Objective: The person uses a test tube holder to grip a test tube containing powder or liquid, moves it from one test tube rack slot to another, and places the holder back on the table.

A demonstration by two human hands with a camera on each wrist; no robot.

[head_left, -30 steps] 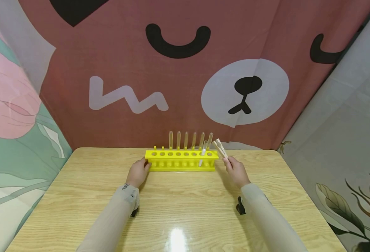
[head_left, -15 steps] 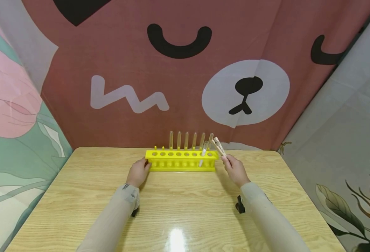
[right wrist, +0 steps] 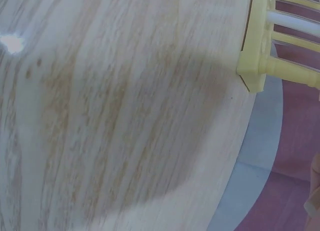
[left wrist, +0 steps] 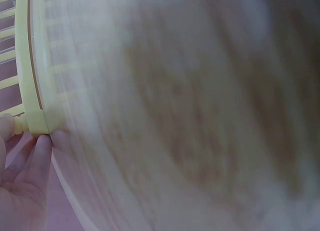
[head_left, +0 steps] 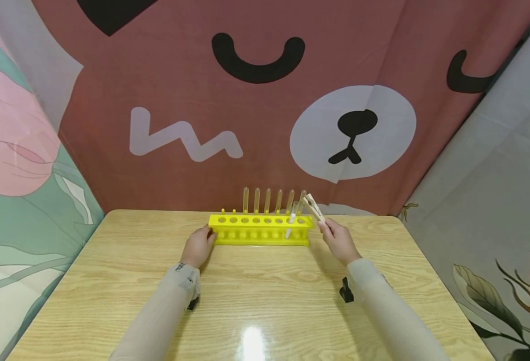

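Table edge (head_left: 156, 212) runs behind the rack (head_left: 261, 225), left grip (head_left: 198, 246) clasping its end, right grip (head_left: 341, 243) pinching a wooden clamp (head_left: 315, 207).

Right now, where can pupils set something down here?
Bare table: between the sleeves, in front of the yellow rack, and outside each sleeve. Crowded: the rack's right end, by a white-filled tube, clear tubes, the right hand and its clamp; the left hand grips the left end.

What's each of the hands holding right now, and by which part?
The right hand grips a wooden clamp by its near end; the left hand holds the yellow rack at its left end.
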